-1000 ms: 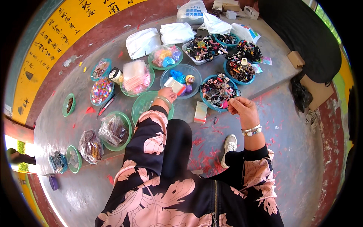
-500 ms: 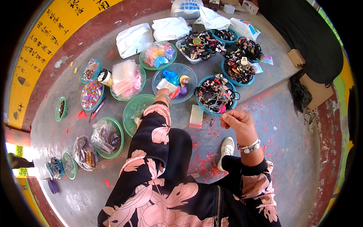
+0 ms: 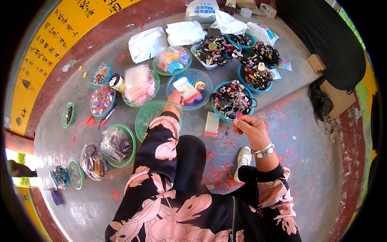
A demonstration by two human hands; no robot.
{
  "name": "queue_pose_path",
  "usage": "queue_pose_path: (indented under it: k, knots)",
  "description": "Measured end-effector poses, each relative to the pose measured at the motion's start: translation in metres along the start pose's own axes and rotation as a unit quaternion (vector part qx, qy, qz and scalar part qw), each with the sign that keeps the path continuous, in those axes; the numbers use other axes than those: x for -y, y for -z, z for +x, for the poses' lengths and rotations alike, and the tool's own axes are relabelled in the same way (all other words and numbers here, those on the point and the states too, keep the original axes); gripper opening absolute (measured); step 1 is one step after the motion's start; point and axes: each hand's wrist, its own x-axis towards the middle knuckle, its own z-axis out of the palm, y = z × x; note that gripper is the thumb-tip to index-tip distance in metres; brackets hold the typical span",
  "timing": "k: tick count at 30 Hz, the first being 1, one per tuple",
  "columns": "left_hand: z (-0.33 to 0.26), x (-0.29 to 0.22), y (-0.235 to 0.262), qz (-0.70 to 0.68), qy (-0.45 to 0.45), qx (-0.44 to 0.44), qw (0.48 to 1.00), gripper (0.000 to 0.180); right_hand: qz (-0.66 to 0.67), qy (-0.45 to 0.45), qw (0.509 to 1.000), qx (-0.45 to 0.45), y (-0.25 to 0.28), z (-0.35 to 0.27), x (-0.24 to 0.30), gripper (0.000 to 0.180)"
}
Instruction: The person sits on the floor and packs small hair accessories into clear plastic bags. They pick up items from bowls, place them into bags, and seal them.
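Note:
My left hand [image 3: 176,98] holds a small white card with a red edge [image 3: 185,87] over a clear blue bowl [image 3: 209,79] that has a few colourful bits in it. My right hand [image 3: 249,127] is pinched shut on a tiny thin item, too small to make out, just below a teal bowl of dark hair ties [image 3: 231,101]. A white and pink box [image 3: 211,123] lies on the ground between my hands. An empty green bowl [image 3: 147,115] sits under my left forearm.
Several more bowls of hair ties, beads and bagged items [image 3: 139,82] ring the concrete floor, with white plastic bags [image 3: 147,42] behind them. Red scraps [image 3: 219,173] litter the floor near my white shoe [image 3: 243,158]. Cardboard boxes [image 3: 336,97] lie at the right.
My right hand has dropped back from the teal bowl toward me. My left hand stays over the blue bowl with the card. The view has shifted slightly.

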Motion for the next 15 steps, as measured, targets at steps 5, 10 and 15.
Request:
queue_pose_path:
  k: [5,10,15]
  knots:
    - [-0.097,-0.026,-0.029,-0.04,-0.052,0.152,0.986,0.011,-0.009,-0.003,0.999,-0.031,0.003,0.0,-0.006,0.017]
    - [-0.194,-0.03,-0.055,-0.115,-0.059,0.302,0.944,0.022,0.019,0.028,0.998,-0.059,0.003,0.004,-0.015,0.024]
    - [-0.265,0.001,-0.062,-0.129,-0.078,0.314,0.937,0.025,0.131,0.021,0.991,-0.011,-0.017,-0.006,-0.008,0.032]
